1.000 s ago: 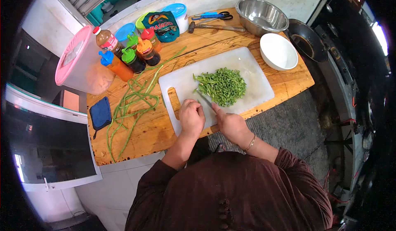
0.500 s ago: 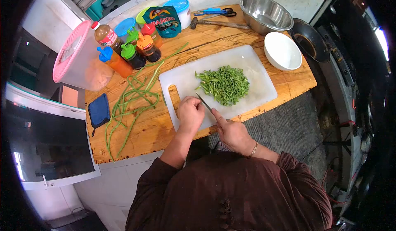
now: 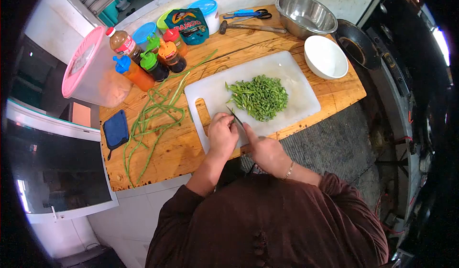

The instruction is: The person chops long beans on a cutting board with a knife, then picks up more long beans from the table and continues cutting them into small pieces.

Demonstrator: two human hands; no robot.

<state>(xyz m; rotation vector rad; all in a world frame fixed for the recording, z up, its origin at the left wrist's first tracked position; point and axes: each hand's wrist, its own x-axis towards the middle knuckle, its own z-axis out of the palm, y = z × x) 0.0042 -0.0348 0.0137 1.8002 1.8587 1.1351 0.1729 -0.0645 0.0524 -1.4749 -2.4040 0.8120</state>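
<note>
A white cutting board (image 3: 299,93) lies on the wooden table, bearing a heap of chopped green long beans (image 3: 262,98). My right hand (image 3: 268,154) is closed round the handle of a knife (image 3: 235,117), its index finger stretched along the top of the blade. The blade points up and left, beside the fingertips of my left hand (image 3: 223,135). That hand is closed over the near-left part of the board, with its fingers curled; whatever it pinches is hidden. Uncut long beans (image 3: 165,109) lie tangled on the table left of the board.
Sauce bottles (image 3: 152,66), a pink-lidded tub (image 3: 95,74) and a green pouch (image 3: 191,26) stand at the back left. A hammer (image 3: 253,27), scissors (image 3: 262,14), steel bowl (image 3: 306,15) and white bowl (image 3: 326,58) are farther back. A blue pot holder (image 3: 115,128) lies at left.
Both hands stay nearly in place at the knife. My right hand has shifted slightly down and left with it. The whole view has moved a little.
</note>
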